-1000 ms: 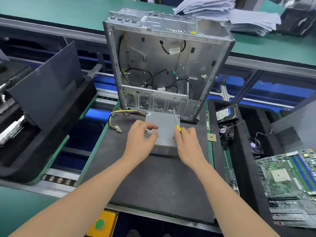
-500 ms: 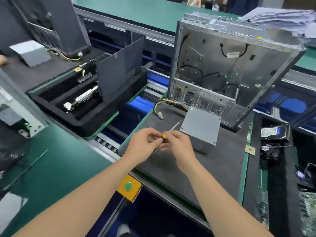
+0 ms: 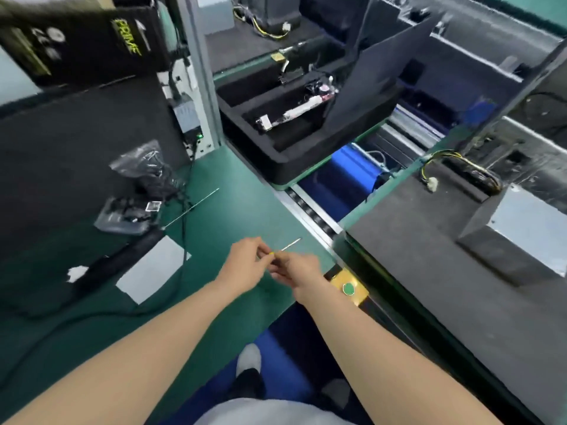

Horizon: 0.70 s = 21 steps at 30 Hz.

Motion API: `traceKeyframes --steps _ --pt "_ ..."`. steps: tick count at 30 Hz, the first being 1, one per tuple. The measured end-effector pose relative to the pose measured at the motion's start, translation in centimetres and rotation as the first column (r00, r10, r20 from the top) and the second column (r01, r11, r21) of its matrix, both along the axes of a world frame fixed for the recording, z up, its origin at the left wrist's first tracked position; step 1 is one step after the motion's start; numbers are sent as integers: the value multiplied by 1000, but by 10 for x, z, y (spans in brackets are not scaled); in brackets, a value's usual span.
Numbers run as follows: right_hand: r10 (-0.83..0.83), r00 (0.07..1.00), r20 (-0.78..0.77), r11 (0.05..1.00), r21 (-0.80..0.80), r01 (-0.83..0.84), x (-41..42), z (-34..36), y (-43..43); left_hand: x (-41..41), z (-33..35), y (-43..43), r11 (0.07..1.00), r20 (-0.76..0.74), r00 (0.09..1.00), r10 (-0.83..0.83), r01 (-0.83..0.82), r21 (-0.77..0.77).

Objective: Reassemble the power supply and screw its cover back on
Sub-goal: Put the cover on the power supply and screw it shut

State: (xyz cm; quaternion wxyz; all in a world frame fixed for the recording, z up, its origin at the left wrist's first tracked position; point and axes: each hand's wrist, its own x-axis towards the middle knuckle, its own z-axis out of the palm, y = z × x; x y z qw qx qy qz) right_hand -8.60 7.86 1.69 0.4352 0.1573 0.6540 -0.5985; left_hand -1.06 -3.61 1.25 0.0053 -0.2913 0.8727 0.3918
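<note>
Over the green worktop point(image 3: 214, 216) my left hand point(image 3: 245, 265) and right hand point(image 3: 296, 269) meet, both sets of fingers pinching the yellow-handled screwdriver point(image 3: 290, 247); I see the power supply point(image 3: 527, 237) well apart

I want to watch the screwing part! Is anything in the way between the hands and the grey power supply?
Nothing visible blocks them. The left hand and right hand pinch the screwdriver; just a low conveyor rail, button box and bare mat lie before the power supply.

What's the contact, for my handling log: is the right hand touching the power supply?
Apart. Head view: the right hand holds a screwdriver over the green bench; conveyor rail and black mat lie between it and the power supply.
</note>
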Motion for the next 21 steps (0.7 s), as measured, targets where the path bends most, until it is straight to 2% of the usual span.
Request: traceKeyframes --steps 4,9,15,18,19,21 --pt "53 998 32 993 107 -56 25 -20 -31 29 -23 -24 1000 98 995 -3 4 -16" --pt "125 992 -21 962 248 -116 38 -37 -43 41 -41 -31 997 168 985 -26 39 -74" --pt "225 974 -26 944 253 -211 40 -42 -33 38 -45 -38 989 297 955 -11 53 -135" --pt "209 977 -47 949 249 -191 35 -41 -15 23 -33 -37 984 363 932 -3 68 -166" --pt "185 980 -67 954 254 -162 32 -40 -5 16 -29 -35 979 346 938 2 69 -193" --pt "103 986 -135 958 280 -62 22 -38 19 -2 -20 -27 968 219 975 -19 72 -240"
